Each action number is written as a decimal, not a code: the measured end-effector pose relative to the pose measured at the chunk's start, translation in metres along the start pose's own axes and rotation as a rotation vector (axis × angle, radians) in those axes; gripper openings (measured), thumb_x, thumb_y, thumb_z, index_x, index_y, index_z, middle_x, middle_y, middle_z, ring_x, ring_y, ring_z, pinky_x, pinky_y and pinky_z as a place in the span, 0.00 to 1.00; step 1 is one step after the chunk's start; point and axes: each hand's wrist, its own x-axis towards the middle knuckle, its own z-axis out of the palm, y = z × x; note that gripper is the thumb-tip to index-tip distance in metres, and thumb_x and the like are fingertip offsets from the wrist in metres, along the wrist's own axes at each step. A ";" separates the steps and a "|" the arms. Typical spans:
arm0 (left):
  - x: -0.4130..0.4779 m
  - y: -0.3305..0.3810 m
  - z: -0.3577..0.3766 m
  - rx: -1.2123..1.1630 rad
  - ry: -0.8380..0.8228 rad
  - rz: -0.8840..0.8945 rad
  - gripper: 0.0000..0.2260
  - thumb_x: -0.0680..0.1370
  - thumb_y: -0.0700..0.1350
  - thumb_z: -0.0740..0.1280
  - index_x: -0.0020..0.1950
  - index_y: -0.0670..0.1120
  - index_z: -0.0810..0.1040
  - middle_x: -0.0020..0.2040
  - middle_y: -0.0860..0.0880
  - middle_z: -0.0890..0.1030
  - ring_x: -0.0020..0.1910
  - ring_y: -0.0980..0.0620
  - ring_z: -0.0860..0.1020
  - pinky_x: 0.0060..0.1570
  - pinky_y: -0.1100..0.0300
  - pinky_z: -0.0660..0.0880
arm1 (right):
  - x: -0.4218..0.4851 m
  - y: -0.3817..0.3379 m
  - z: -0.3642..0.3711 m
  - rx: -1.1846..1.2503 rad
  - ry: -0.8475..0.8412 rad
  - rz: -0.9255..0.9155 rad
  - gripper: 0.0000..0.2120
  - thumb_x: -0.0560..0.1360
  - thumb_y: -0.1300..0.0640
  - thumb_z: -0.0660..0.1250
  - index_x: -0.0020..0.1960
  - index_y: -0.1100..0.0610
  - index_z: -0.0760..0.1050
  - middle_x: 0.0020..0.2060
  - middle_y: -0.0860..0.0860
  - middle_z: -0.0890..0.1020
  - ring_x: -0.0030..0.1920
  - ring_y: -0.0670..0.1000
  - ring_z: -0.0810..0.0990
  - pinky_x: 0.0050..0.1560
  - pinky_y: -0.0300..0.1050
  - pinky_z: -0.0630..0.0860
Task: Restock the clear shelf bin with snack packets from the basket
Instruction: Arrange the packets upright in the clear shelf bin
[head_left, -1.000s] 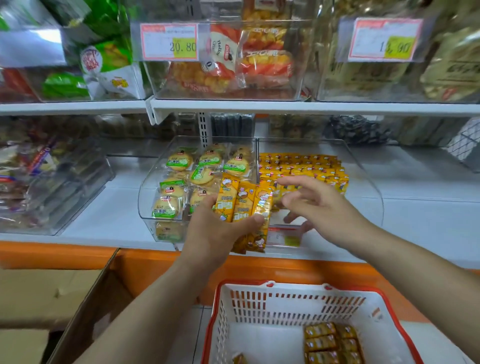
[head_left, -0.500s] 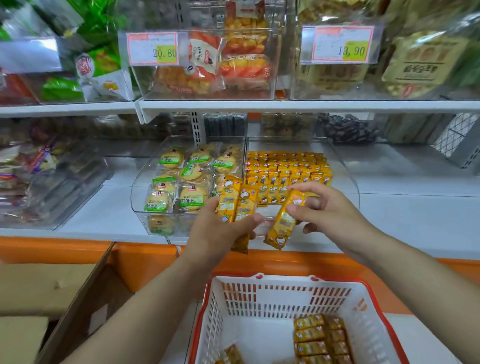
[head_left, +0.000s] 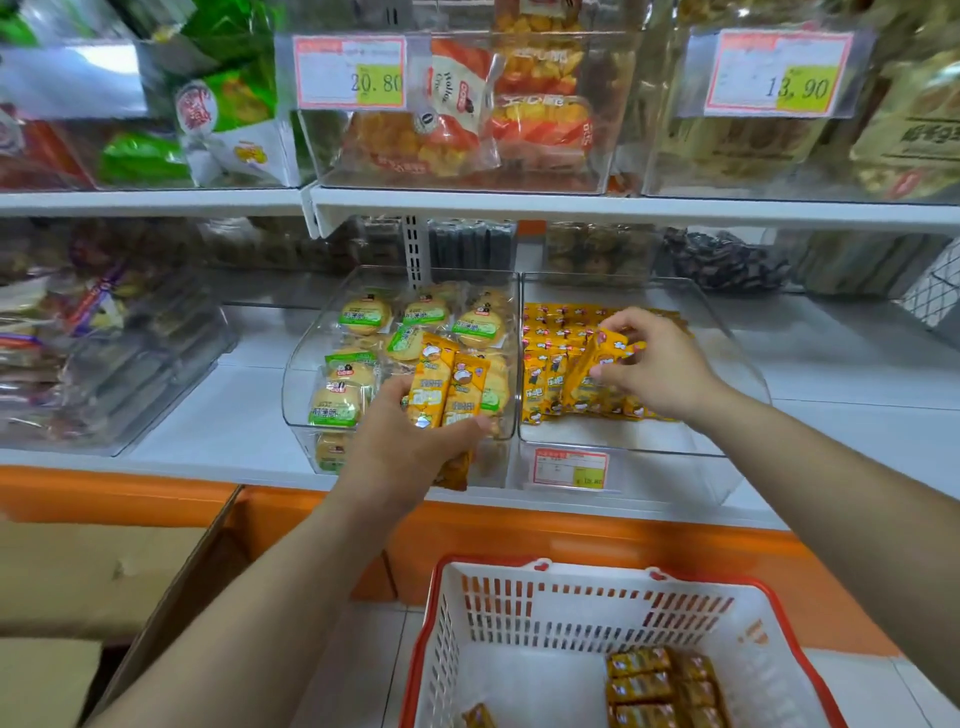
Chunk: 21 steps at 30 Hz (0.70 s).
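The right hand (head_left: 660, 364) pinches one yellow foil snack packet (head_left: 597, 364), tilted near upright, above the packed row's near edge inside the clear plastic shelf bin (head_left: 675, 470), while the left hand (head_left: 410, 447) grips two spare yellow packets (head_left: 447, 389) just left.

Yellow-orange snack packets (head_left: 550, 384), red-rimmed white basket (head_left: 597, 608), orange shelf edge (head_left: 571, 540)

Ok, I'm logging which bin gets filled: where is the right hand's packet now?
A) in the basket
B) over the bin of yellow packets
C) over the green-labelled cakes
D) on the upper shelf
B: the right hand pinches a yellow packet just above the right-hand clear bin.
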 end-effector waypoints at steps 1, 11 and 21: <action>0.000 -0.001 -0.001 -0.010 -0.011 0.012 0.18 0.71 0.44 0.80 0.56 0.53 0.76 0.43 0.56 0.87 0.42 0.55 0.87 0.38 0.61 0.83 | 0.010 0.003 0.006 -0.060 -0.022 -0.003 0.21 0.67 0.59 0.81 0.53 0.47 0.76 0.52 0.51 0.80 0.43 0.51 0.80 0.46 0.46 0.75; 0.006 -0.007 -0.005 0.023 -0.044 0.017 0.23 0.70 0.47 0.80 0.61 0.53 0.76 0.48 0.52 0.87 0.44 0.51 0.87 0.44 0.51 0.85 | 0.048 0.023 0.054 -0.428 -0.146 -0.064 0.25 0.67 0.54 0.81 0.62 0.53 0.78 0.56 0.55 0.78 0.55 0.55 0.77 0.50 0.41 0.68; 0.015 -0.013 0.004 0.001 -0.032 0.003 0.20 0.71 0.45 0.80 0.57 0.55 0.75 0.44 0.55 0.87 0.41 0.57 0.86 0.36 0.65 0.81 | 0.046 0.028 0.057 -0.432 -0.180 -0.070 0.39 0.60 0.47 0.83 0.67 0.50 0.72 0.59 0.49 0.74 0.55 0.49 0.74 0.50 0.41 0.69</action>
